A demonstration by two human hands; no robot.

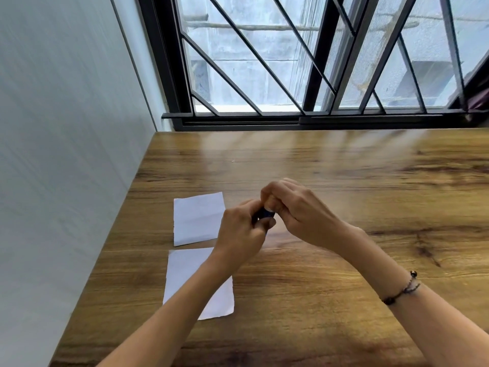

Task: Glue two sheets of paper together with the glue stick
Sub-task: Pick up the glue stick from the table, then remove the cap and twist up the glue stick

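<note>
Wood-grain surface (330, 274) carries two white paper sheets at its left side, well apart from nothing else; both hands are held just above it, to the right of the sheets. Dark blue glue stick (263, 213) is gripped between the two hands: left hand (242, 235) is curled round its lower body, right hand (296, 207) is curled over its upper end, where a paler bit, probably the cap, is pinched. Fingers (275, 192) of both hands are bent tight round the stick, none spread. Step in hand is judged to be uncapping; whether the cap is already loose cannot be told, most of the stick is hidden by the hands. To do it well: body should be held steady by the left hand, cap pulled straight off or twisted by the right, not levered sideways, so the glue core is not snapped or smeared. Far sheet (197, 219) lies flat with a fold crease, near sheet (185, 266) lies just beside it, a thin gap between, partly covered by the left forearm. Neither sheet is touched; no glue is seen on them. Containers: only the glue stick tube, its contents not visible. Thin bracelet (404, 288) is worn on the right wrist.
</note>
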